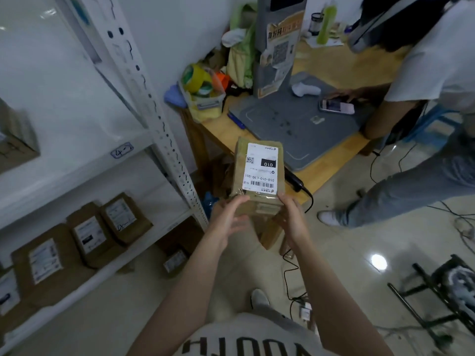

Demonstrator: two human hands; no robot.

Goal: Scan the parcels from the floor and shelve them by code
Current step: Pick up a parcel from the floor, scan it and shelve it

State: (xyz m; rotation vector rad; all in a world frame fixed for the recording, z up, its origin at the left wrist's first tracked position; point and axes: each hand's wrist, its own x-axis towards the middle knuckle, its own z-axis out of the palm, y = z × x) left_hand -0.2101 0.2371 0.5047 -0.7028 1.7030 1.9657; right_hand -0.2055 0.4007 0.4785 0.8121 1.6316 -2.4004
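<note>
You hold a brown parcel (258,176) in both hands, lifted in front of the near corner of the wooden table (331,173). Your left hand (227,217) grips the parcel's lower left edge, fingers curled up its side; your right hand (293,219) clasps the lower right edge. The parcel's white label (261,169) faces you, printed upside down, with a black block reading 010 and a barcode near your fingers. On the table lies a grey scanner pad (295,127) with an upright grey post (276,47) rising from its far edge. A phone (336,106) rests on the pad's right part, touched by the hand of a second person (424,98) who stands at the table's right side. At the table's left end sits a bin (205,98) filled with tape rolls. Left of the table stands a white shelf (159,119); on its lower board, three labelled boxes (87,235) lie side by side. Cables (290,273) trail over the floor below the table.
</note>
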